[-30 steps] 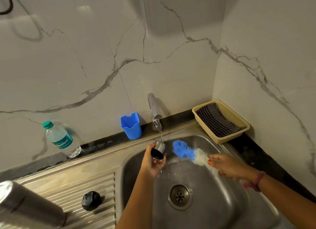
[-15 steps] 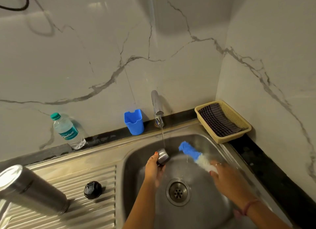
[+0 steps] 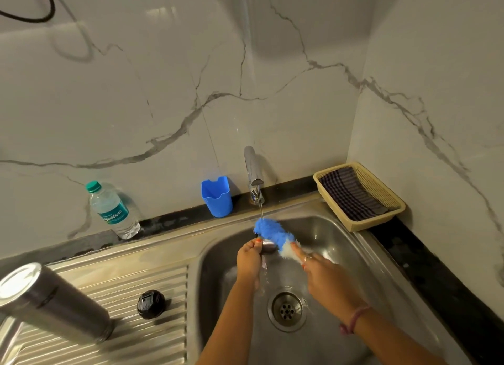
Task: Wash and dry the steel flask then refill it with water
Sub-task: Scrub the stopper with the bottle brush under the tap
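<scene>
— Any writing you can read from where you stand?

— Only on the plastic water bottle (image 3: 111,210) at ten o'clock: a teal label with slanted white script, too small for me to make out. Its cap is teal too. The black flask lid (image 3: 150,304) at seven o'clock has a mark on top, but I can't read it.

— Count things for me.

— One steel flask (image 3: 51,302), lying tilted on the ribbed draining board at eight o'clock, its base end toward us. One black lid just beside it, apart from it. One bottle, one blue plastic cup (image 3: 217,196) at twelve o'clock beside the tap (image 3: 253,173), and one cream basket (image 3: 381,217) at two o'clock with one dark checked cloth (image 3: 351,194) in it. One brush (image 3: 274,235) with blue and white bristles. Two hands.

— What are the hands doing?

— The left hand (image 3: 249,261) pinches a small steel cap (image 3: 267,247) under the thin stream. The right hand (image 3: 324,277) grips the brush handle, forefinger stretched along it, bristles against the cap. There is a ring on one finger and a pink band on the wrist.

— And the room?

— A stainless steel sink (image 3: 341,242) with a round drain (image 3: 286,308), set in a dark stone surface (image 3: 436,277). White marble walls with grey veins meet in a corner at one o'clock. A black cable (image 3: 32,17) loops at the top left.
</scene>
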Motion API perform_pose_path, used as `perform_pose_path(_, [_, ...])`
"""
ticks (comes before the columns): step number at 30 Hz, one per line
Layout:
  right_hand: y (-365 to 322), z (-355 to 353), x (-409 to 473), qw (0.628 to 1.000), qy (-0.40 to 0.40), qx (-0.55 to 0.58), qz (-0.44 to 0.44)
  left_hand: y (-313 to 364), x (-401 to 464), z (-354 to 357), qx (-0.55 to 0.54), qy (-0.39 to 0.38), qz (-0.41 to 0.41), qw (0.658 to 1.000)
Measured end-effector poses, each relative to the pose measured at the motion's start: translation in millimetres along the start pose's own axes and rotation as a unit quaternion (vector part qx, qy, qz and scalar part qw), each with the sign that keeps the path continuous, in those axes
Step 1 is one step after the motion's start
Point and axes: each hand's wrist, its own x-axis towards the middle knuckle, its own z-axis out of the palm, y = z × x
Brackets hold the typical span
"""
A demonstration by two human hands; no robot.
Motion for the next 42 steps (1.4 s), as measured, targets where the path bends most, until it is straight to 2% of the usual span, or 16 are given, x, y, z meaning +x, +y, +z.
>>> perform_pose_path(2, [-12.7,4.2,-7.8,0.998,-0.008,-0.054,-0.016,6.4,2.9,1.4,-0.019,0.018,-0.006,1.000])
perform_pose_path(8, [-7.7,5.7,8.2,0.999,0.015,-0.038,0.031,3.1,-0.1,5.0,-0.004,0.021,0.004,1.000])
perform_pose_path(11, [-12.0,3.3,10.2,0.999,0.023,-0.034,0.025,7.6,-5.1,9.7,-0.033,0.023,0.005,0.999])
perform_pose_path(13, [-14.5,7.3,3.1,0.997,0.026,-0.073,0.001,13.0,-3.5,8.6,-0.054,0.045,-0.002,0.998])
perform_pose_path(16, [-15.7,14.4,-8.8,0.989,0.088,-0.119,-0.018,14.7,2.7,5.4,-0.046,0.071,-0.020,0.996])
perform_pose_path(20, [-10.7,-8.0,3.3,0.998,0.031,-0.045,0.020,10.2,1.1,11.6,-0.001,0.041,-0.006,0.999])
perform_pose_path(23, [-17.5,-11.7,13.4,0.997,0.050,-0.036,0.039,12.9,-3.1,18.2,-0.004,0.026,0.006,1.000])
perform_pose_path(28, [-28.9,-13.3,-5.5,0.996,0.017,-0.083,-0.010,18.7,0.6,14.6,-0.028,0.040,-0.014,0.999])
perform_pose_path(34, [-17.0,-19.1,22.8,0.997,0.037,-0.028,0.066,13.6,-9.4,19.2,0.000,0.007,0.014,1.000])
perform_pose_path(39, [-34.0,-12.4,1.8,0.998,0.026,-0.057,0.014,25.9,-2.6,4.2,-0.078,0.015,-0.022,0.997])
perform_pose_path(42, [-29.6,-11.4,-0.8,0.998,0.027,-0.035,0.039,31.1,-3.2,1.1,-0.126,0.001,-0.050,0.991])
